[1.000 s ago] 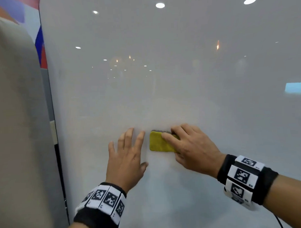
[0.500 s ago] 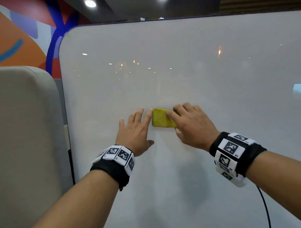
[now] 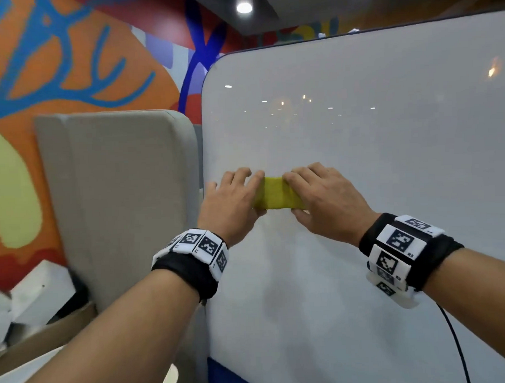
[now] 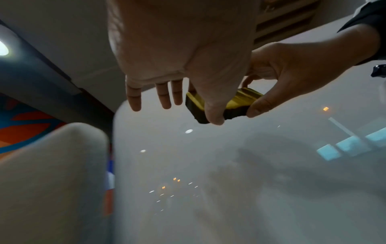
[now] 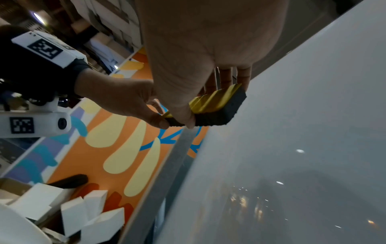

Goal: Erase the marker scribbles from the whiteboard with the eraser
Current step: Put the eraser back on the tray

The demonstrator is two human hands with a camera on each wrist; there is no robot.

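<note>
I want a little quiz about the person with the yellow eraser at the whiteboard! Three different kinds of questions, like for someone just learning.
1. True or false: only one hand holds the eraser.
2. The eraser's dark side is: A) on top, under the fingers; B) underneath, facing the whiteboard; C) missing.
3. Fill in: left of the whiteboard stands a beige padded ____.

Key:
1. False; the left hand and right hand each grip an end.
2. B
3. panel
</note>
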